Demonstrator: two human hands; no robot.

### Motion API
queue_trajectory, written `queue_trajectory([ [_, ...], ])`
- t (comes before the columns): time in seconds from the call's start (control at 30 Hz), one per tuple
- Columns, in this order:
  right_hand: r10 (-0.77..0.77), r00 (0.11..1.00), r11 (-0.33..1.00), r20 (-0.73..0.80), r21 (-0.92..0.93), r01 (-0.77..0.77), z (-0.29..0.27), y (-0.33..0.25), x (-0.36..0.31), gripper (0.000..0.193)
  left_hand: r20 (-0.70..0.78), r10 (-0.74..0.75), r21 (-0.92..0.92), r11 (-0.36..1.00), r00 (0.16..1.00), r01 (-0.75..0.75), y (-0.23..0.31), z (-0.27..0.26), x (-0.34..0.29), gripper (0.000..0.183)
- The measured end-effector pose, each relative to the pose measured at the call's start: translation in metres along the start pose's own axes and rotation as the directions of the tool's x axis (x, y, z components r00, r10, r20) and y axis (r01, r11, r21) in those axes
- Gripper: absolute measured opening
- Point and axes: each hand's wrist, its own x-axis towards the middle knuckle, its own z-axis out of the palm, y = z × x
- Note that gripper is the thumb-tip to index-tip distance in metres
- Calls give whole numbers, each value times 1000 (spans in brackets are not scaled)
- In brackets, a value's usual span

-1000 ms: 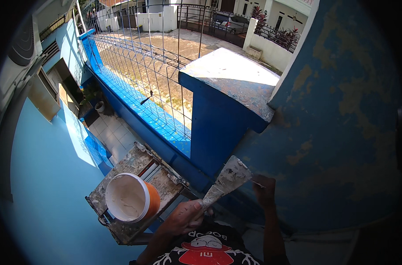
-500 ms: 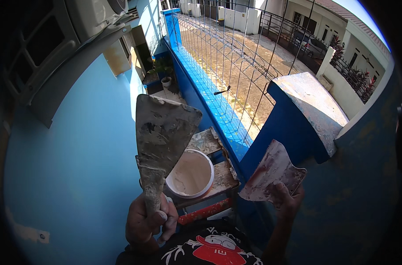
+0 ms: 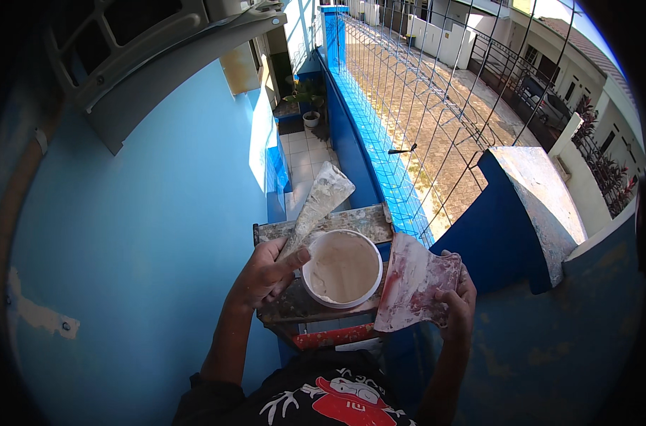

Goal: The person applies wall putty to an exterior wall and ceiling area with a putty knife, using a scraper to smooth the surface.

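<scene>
My left hand (image 3: 269, 273) is closed round the handle of a putty knife (image 3: 324, 195), its plaster-crusted blade pointing up and away. Beside it stands a white bucket (image 3: 343, 268) holding beige filler paste, on a paint-spattered wooden step (image 3: 287, 305). My right hand (image 3: 459, 302) grips a flat reddish plastic spreader (image 3: 415, 284) smeared with white, just right of the bucket. The fingers of that hand wrap its narrower right edge. Both tools are apart from the paste.
A light-blue wall (image 3: 145, 213) rises on the left, with an air-conditioner unit (image 3: 131, 42) above. On the right are a blue wall, a wire-mesh fence (image 3: 436, 92) and a pillar with a sloped cap (image 3: 539, 199). A potted plant (image 3: 311, 117) stands farther back on tiles.
The putty knife has tipped away and to the right, from upright near me to beside the bucket. The spreader has shifted slightly left toward the bucket. The whole view has turned left.
</scene>
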Motion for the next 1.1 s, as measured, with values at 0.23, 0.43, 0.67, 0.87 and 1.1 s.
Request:
queue_trajectory([
  [0.23, 40, 999, 999, 23, 30, -41, -5, 14, 2, 73, -6, -54, -53, 997, 999, 53, 28, 5, 1, 32],
  [0.43, 39, 999, 994, 10, 99, -40, -15, 22, 1, 76, 15, 10, 31, 999, 1000, -11, 44, 6, 13, 24],
  [0.67, -148, 988, 979, 43, -132, 152, 28, 14, -9, 82, 28, 234, 171, 957, 972, -235, 116, 25, 19, 23],
  [0.87, -193, 966, 837, 172, -484, 253, 61, 18, -10, 87, 322, 286, 180, 917, 902, -355, 168, 99, 80, 26],
  [1.1, -10, 983, 493, 185, -854, 166, 83, 1, -24, 84, 602, 209, 119, 931, 771, -345, 198, 202, 159, 27],
])
